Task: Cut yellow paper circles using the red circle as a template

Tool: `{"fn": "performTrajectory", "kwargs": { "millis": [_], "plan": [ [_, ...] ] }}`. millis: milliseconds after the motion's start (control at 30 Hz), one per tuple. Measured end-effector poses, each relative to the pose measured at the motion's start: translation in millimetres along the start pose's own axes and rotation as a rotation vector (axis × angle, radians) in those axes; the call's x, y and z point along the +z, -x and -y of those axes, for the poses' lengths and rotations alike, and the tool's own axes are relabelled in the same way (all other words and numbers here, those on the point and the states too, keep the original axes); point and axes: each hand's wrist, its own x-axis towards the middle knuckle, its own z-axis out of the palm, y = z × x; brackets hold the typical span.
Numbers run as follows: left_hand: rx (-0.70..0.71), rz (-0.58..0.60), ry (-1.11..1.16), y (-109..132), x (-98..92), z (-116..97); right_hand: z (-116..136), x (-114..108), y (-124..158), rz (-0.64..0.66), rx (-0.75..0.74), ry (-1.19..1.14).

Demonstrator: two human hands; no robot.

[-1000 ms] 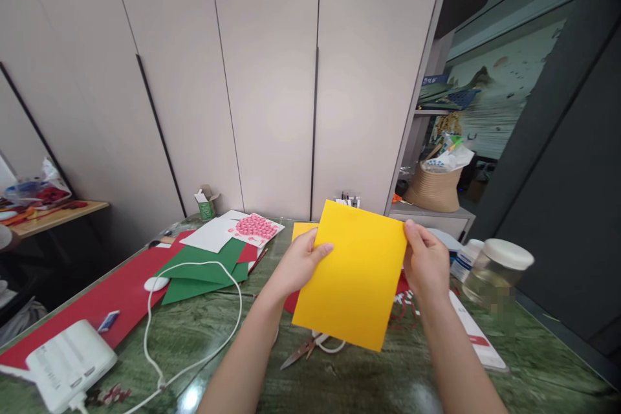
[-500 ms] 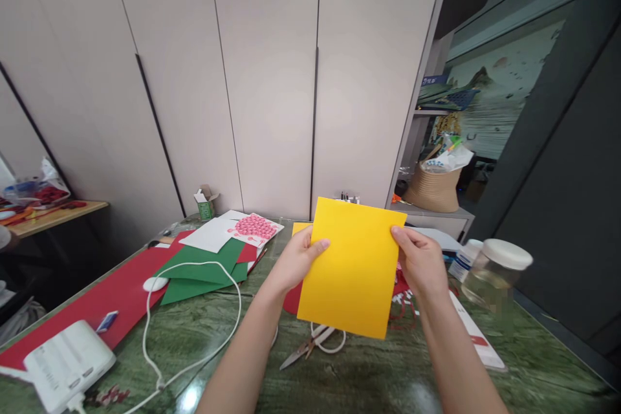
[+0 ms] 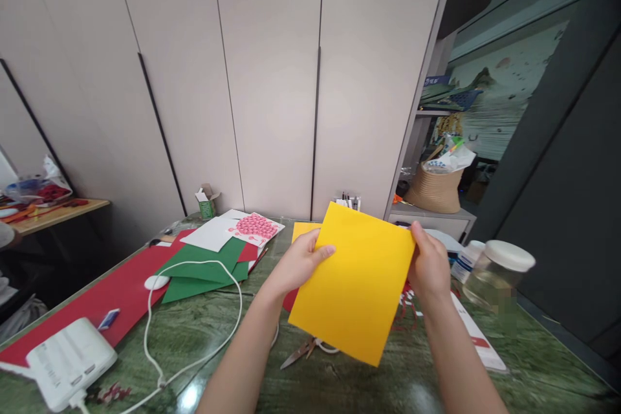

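A yellow sheet of paper [image 3: 356,284] is held up above the table, tilted a little clockwise. My left hand [image 3: 301,260] pinches its left edge, thumb on the near face and fingers hidden behind. At the upper right edge my right hand [image 3: 431,264] is closed on the sheet, its thumb at the corner. Under the sheet's lower edge lie scissors [image 3: 305,350], their handles partly covered. Behind the sheet, red paper and another yellow piece [image 3: 303,229] show only in part.
Red paper [image 3: 129,314], green paper [image 3: 204,272] and a pink-dotted card [image 3: 256,228] lie on the left. A white power bank [image 3: 70,362] with a looping cable [image 3: 241,301] is nearer. On the right stand a lidded clear jar [image 3: 499,278] and a white bottle [image 3: 466,262].
The yellow sheet has turned clockwise, and its lower edge has dropped closer to the table. My right hand has shifted slightly right, its thumb now at the upper corner.
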Motion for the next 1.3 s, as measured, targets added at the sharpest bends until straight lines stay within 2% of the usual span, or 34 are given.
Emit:
{"fn": "performTrajectory", "kwargs": {
  "millis": [67, 133, 400, 633, 700, 900, 1000, 1200, 1300],
  "plan": [
    [-0.003, 0.028, 0.026, 2.0, 1.7, -2.9, -1.3, -1.6, 2.1, -0.074, -0.101, 0.131],
    [-0.005, 0.038, 0.045, 2.8, 2.6, -4.0, -2.4, -2.0, 4.4, -0.096, -0.173, 0.221],
    [-0.011, 0.000, 0.048, -0.3, 2.5, 1.3, 0.1, -0.1, 7.6, -0.172, -0.190, 0.412],
    [0.027, -0.091, 0.115, -4.5, 1.1, 7.3, -2.1, 1.0, -1.2, 0.064, -0.115, 0.210],
    [0.029, -0.088, 0.139, -4.7, 1.1, 7.5, -3.5, 2.3, 0.3, 0.088, -0.097, 0.187],
    [0.027, -0.054, 0.201, -5.2, 2.9, 9.4, -7.1, 3.1, 7.9, -0.002, -0.074, 0.144],
    [0.030, -0.053, 0.212, -6.3, 4.1, 12.0, -5.4, 2.1, 9.6, -0.055, -0.107, 0.156],
    [0.018, -0.040, 0.225, -5.9, 4.9, 11.2, -2.5, -0.2, 5.9, -0.020, -0.104, 0.211],
    [-0.010, -0.010, 0.196, -5.2, 4.7, 9.6, -0.9, -1.0, 3.7, -0.045, -0.119, 0.221]
  ]
}}
